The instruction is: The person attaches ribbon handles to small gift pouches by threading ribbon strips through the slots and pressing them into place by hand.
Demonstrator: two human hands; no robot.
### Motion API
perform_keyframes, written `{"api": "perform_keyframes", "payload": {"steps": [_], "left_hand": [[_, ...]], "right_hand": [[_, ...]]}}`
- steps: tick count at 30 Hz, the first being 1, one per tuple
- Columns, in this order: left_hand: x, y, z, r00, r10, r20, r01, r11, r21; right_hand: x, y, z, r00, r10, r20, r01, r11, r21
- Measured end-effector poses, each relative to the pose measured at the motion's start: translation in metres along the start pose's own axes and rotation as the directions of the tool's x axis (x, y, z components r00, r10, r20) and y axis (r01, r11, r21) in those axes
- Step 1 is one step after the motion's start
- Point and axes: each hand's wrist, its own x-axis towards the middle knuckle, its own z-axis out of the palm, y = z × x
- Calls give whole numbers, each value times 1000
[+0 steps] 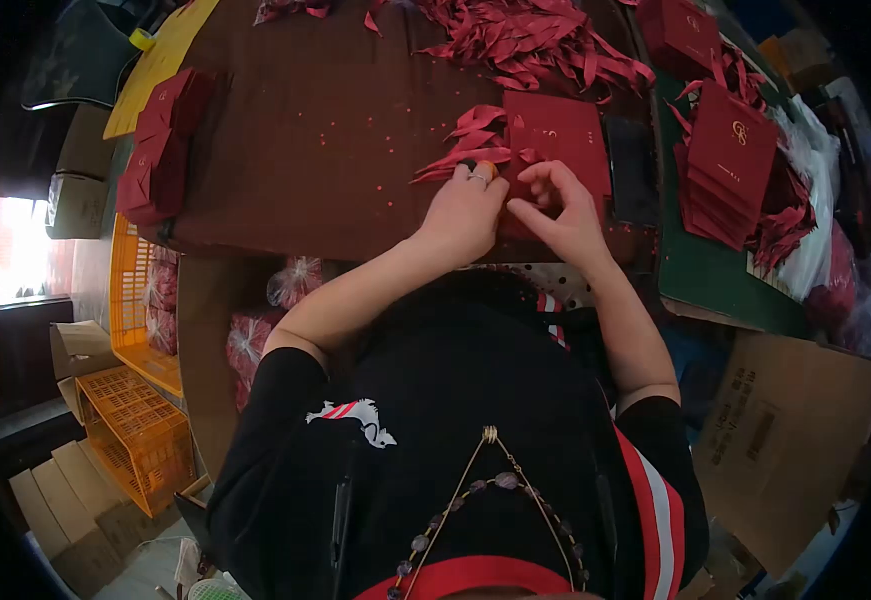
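My left hand (463,215) is closed at the near edge of the brown-covered table, its fingers curled on red ribbon (475,150); a ring shows on one finger. What lies under the fingertips is partly hidden, with a bit of black and orange showing there. Close beside it, my right hand (567,222) has bent fingers, with a gap between thumb and forefinger. Both hands are over the near part of a flat dark-red paper bag (570,135) with small gold print and a row of small holes.
A heap of red ribbons (545,45) covers the table's far side. Small red boxes (160,150) stand at the left edge. On the green surface to the right lies a stack of ribboned red bags (725,160). A dark flat object (633,170) lies beside the flat bag.
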Motion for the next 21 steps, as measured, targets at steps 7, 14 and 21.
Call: {"api": "perform_keyframes", "payload": {"steps": [7,14,21], "left_hand": [[-10,-30,-23,999,39,37,-49,944,327],[-54,-87,-73,973,-228,-32,227,927,298],[-30,-5,-139,962,-21,-273,-108,887,-449]], "right_hand": [[3,17,11,979,94,-183,-3,897,443],[2,22,20,985,57,-162,-14,967,254],[1,21,24,986,7,-164,33,969,244]]}}
